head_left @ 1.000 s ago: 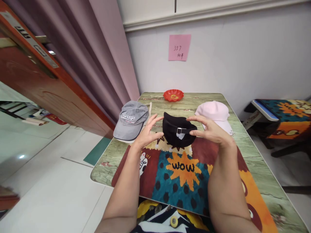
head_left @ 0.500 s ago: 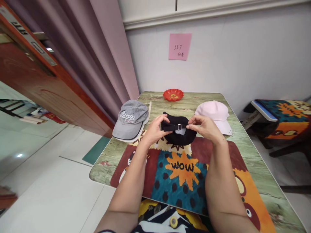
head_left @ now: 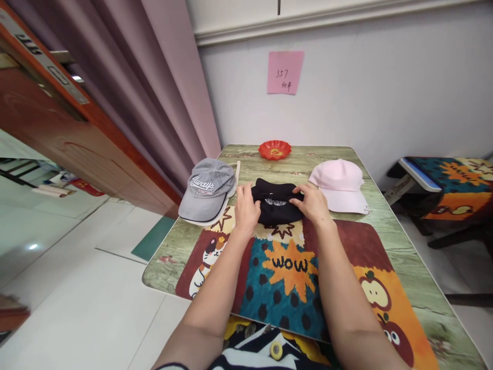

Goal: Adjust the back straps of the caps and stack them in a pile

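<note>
The black cap (head_left: 277, 213) lay near the middle of the worktop (head_left: 319, 154), over the far part of a printed mat (head_left: 269, 293), nearer the worktop's far edge than its near one. It looked to be light, soft cloth, likely to fold or sag under pressure and not easily broken; any stiffer brim could not be made out in its bunched shape. A white printed patch showed between the hands. The band at its two ends seemed the best place to take hold, with a light pinch so that the crown would not be crushed.

The left hand (head_left: 247, 208) had its fingers closed in to a narrow gap around the cap's left end, thumb on the near side. The right hand (head_left: 311, 203) pinched the right end between thumb and forefinger, likewise only slightly apart, with cloth between them.

Outward from there, a grey baseball cap (head_left: 206, 187) lettered "Always" sat by the worktop's left edge, just beside the left hand, brim toward the near-left corner. A pink baseball cap (head_left: 341, 180) stood by the right edge, close to the right hand. A red scalloped dish (head_left: 275, 149) rested near the far edge, well apart from both hands.
</note>
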Demonstrator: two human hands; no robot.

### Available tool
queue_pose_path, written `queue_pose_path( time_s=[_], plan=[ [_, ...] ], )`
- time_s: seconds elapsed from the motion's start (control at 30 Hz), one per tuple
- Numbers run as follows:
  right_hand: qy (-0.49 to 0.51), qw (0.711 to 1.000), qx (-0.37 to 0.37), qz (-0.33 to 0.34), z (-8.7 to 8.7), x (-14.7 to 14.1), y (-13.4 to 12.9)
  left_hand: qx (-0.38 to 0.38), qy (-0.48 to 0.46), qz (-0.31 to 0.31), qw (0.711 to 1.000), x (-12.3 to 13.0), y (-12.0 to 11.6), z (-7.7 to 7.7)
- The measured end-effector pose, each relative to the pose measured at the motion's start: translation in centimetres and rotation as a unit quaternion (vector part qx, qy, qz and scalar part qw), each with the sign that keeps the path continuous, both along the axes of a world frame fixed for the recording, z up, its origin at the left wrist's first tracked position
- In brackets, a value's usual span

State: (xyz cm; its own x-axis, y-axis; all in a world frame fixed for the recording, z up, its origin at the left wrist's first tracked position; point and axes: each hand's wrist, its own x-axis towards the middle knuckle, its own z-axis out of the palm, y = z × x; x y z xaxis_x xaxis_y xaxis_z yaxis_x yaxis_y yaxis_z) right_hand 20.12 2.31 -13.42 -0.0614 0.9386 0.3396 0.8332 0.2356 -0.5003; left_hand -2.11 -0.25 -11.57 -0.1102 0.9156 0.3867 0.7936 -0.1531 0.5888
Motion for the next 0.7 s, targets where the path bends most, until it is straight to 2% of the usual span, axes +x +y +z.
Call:
queue_pose_path(
  time_s=[0.1, 0.17, 0.2, 0.27, 0.33, 0.37, 0.4, 0.43, 0.53, 0.7],
  plan=[
    [-0.011, 1.0, -0.006, -0.028, -0.9, -0.9, 0.2, 0.026, 0.012, 0.017, 0.999, 0.4, -0.3, -0.7],
    [-0.004, 0.999, -0.01, -0.034, -1.4, -1.3, 0.4, 0.095, 0.031, 0.025, 0.995, 0.4, -1.0, -1.1],
    [0.002, 0.999, -0.012, -0.034, -1.6, -1.5, 0.5, 0.133, 0.049, 0.003, 0.99, 0.4, -1.5, -1.4],
    [0.019, 0.999, -0.015, -0.033, -2.1, -1.6, 0.7, 0.198, 0.108, -0.119, 0.967, 0.2, -2.5, -2.2],
    [0.036, 0.999, -0.014, -0.032, -2.5, -1.5, 0.9, 0.241, 0.185, -0.278, 0.911, 0.1, -3.5, -3.2],
    [0.043, 0.998, -0.011, -0.032, -2.6, -1.4, 1.0, 0.253, 0.221, -0.328, 0.883, 0.1, -3.8, -3.7],
    [0.049, 0.998, -0.006, -0.032, -2.7, -1.3, 1.0, 0.26, 0.252, -0.348, 0.865, 0.1, -4.1, -4.2],
    [0.056, 0.998, 0.001, -0.033, -2.7, -1.2, 1.0, 0.263, 0.276, -0.345, 0.858, 0.2, -4.3, -4.7],
    [0.079, 0.996, 0.028, -0.037, -2.4, -0.9, 1.0, 0.253, 0.308, -0.3, 0.867, 0.5, -4.3, -5.5],
    [0.109, 0.992, 0.052, -0.023, -1.2, 0.2, 0.5, 0.211, 0.331, -0.274, 0.878, 0.9, -3.9, -5.5]
  ],
)
